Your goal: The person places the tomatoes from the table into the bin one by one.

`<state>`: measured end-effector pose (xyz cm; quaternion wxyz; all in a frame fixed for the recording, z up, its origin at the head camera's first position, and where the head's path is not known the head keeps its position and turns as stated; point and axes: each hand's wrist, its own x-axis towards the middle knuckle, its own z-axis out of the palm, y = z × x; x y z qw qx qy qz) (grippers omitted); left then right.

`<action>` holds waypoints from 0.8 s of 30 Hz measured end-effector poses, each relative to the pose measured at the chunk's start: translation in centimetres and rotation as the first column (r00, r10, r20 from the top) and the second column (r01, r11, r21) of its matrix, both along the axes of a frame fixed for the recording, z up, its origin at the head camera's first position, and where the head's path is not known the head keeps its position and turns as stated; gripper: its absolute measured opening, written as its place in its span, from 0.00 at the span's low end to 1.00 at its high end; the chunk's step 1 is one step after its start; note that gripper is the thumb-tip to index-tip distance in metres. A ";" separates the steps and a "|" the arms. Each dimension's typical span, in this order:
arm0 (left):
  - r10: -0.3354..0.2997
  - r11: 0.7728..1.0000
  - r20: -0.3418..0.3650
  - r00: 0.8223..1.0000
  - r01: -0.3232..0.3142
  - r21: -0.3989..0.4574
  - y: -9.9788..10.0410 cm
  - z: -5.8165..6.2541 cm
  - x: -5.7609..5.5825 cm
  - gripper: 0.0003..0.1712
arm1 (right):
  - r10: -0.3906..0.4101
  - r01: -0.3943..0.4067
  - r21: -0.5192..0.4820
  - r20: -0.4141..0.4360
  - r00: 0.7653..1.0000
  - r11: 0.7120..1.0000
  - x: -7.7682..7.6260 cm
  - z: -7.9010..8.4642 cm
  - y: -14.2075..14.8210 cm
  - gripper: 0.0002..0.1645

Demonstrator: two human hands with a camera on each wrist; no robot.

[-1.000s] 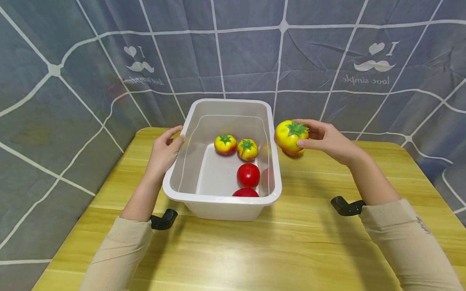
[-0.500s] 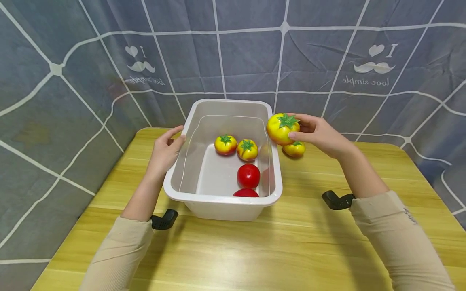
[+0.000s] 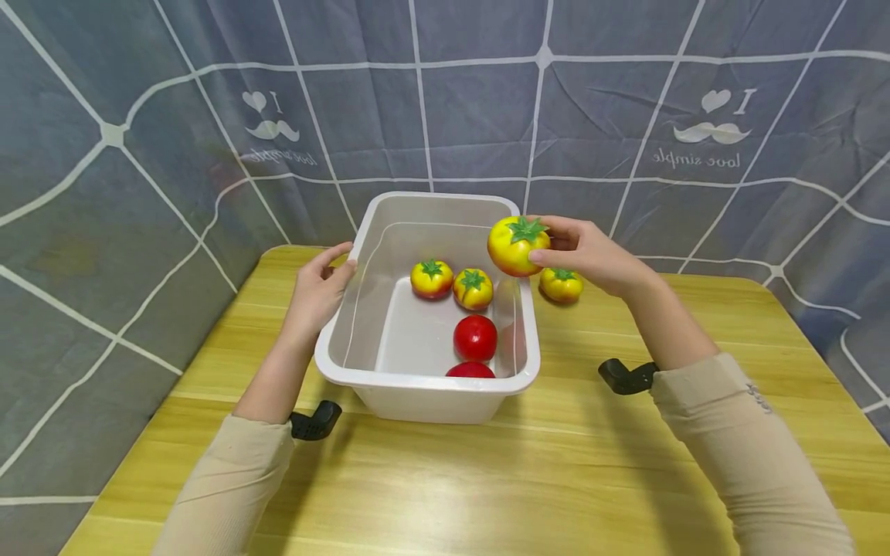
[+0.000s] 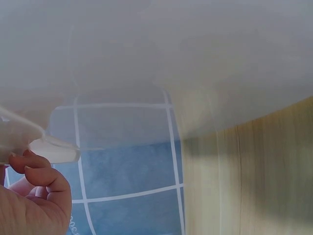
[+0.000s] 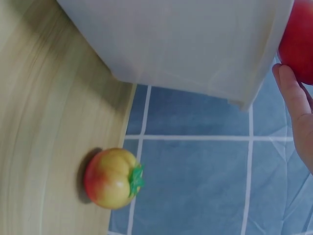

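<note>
My left hand (image 3: 318,289) pinches the left rim of a pale plastic bin (image 3: 431,381); the left wrist view shows curled fingers at that rim. Over the bin's right rim, my right hand (image 3: 591,253) holds a yellow toy tomato (image 3: 511,249) with a green leafy top. Its red underside shows in the right wrist view. Inside the bin lie two yellow-red tomatoes (image 3: 473,289) and two red round pieces (image 3: 476,337), the nearer one partly hidden by the front wall. Another tomato (image 3: 560,286) rests on the table just right of the bin, below my right hand.
The bin stands on a wooden table (image 3: 591,463). A grey-blue curtain (image 3: 473,116) with white lines hangs close behind the bin and along the left side. Black wrist cameras (image 3: 626,377) sit on both forearms.
My right hand has moved left with the tomato, from beside the bin to over its right rim. The tomato on the table has come into fuller view. My left hand stays put.
</note>
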<state>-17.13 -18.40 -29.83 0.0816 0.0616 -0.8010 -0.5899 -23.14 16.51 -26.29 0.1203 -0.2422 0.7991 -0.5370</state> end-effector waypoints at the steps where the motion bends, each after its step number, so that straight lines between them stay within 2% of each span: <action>1: -0.001 1.000 -0.001 1.000 0.001 0.001 0.0 0.0 0.0 0.26 | 0.004 -0.004 0.002 0.002 1.000 1.000 0.0 0.0 -0.2 0.34; 11: -0.007 1.000 -0.008 1.000 0.007 0.002 -0.2 0.0 0.1 0.27 | 0.040 -0.039 0.067 -0.015 0.999 0.997 -0.4 0.2 -1.9 0.35; 19: 0.003 1.000 -0.032 0.999 -0.002 0.017 -0.1 -0.1 0.0 0.27 | 0.103 -0.103 0.061 0.011 0.995 0.993 -0.8 0.3 -3.7 0.36; 24: 0.007 1.000 -0.020 1.000 -0.007 0.019 0.0 -0.2 0.0 0.26 | 0.126 -0.126 0.055 0.016 0.992 0.990 -0.9 0.2 -4.8 0.37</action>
